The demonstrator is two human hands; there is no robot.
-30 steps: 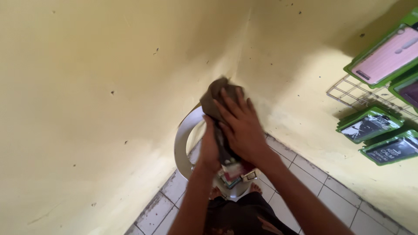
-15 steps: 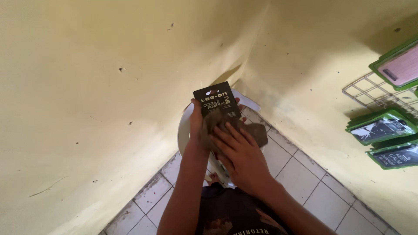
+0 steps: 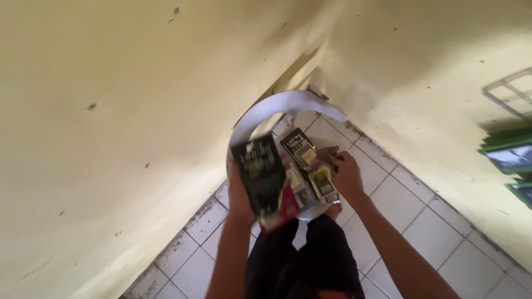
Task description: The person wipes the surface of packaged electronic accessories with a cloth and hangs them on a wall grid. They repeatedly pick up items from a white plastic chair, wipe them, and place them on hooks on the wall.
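Observation:
My left hand (image 3: 239, 194) holds a stack of flat packets, the top one a black packet (image 3: 259, 171) with pale print, blurred by motion. My right hand (image 3: 346, 171) grips the edge of more small packets (image 3: 310, 166), black and yellow ones, fanned out between the two hands. Below them sits a round white basin (image 3: 277, 105) on the tiled floor, in the corner where two walls meet. My dark trousers (image 3: 299, 260) show at the bottom.
Yellow walls (image 3: 111, 111) close in on the left and far side. White floor tiles (image 3: 410, 221) spread to the right. Green-framed packets (image 3: 510, 155) hang on a white wire rack (image 3: 510, 91) on the right wall.
The view has dropped toward the floor. My hands have moved apart: the left now carries the black packet stack, and the right has shifted rightward to the smaller packets. The basin shows more.

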